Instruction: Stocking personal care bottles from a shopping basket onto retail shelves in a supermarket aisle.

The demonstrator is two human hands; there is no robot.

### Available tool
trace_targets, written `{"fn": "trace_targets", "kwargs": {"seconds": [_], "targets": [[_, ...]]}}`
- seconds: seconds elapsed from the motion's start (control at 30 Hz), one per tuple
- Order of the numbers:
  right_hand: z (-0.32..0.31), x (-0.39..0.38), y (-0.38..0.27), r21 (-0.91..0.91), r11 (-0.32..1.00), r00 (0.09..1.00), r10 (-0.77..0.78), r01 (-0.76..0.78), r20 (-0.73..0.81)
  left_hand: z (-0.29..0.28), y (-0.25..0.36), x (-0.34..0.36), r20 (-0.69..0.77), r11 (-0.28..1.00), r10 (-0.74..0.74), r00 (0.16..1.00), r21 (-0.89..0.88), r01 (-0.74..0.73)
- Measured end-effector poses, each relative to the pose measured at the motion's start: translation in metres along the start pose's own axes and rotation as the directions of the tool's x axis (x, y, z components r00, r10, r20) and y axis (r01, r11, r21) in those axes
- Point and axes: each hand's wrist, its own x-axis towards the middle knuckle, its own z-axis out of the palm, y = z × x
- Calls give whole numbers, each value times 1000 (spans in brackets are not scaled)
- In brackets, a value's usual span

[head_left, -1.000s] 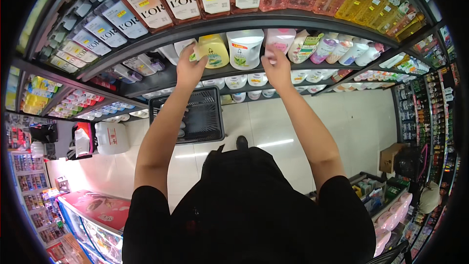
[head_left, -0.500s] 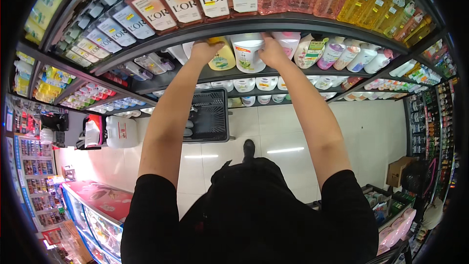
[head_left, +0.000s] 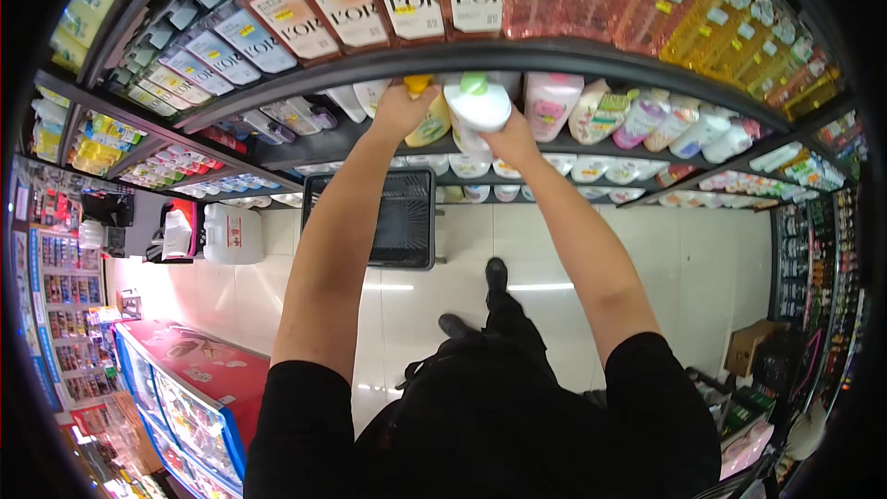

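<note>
My right hand (head_left: 514, 140) is closed round the side of a white plastic bottle (head_left: 480, 111) with a green cap (head_left: 473, 84). The bottle leans out from the shelf with its top toward me, and its front label is out of sight. Just left of it, my left hand (head_left: 403, 111) grips the upper part of a yellow bottle (head_left: 431, 126) with an orange-yellow cap (head_left: 418, 83); the hand hides part of that bottle. A pink bottle (head_left: 552, 107) stands to the right of my right hand.
Above my hands runs a dark shelf edge (head_left: 370, 68) with rows of pump bottles (head_left: 409, 0) over it. More white bottles stand on lower shelves. A black basket (head_left: 407, 222) is on the tiled floor (head_left: 610, 314); a white jerrycan (head_left: 233, 233) stands farther left.
The white bottle has come forward and tipped toward me, so its green cap now shows. My left hand has shifted right onto the yellow bottle's top. A second shoe has come into view.
</note>
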Motion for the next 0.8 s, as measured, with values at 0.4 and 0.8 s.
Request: {"fn": "trace_targets", "kwargs": {"seconds": [0.4,0.8], "targets": [[-42,-20,-13,-147,989,978,41,-10,207,-47,17,-64,63,980,-197,978,-17,198],[2,-95,-5,194,529,552,692,-826,466,-136,-97,-184,254,704,-567,784,-345,621]]}}
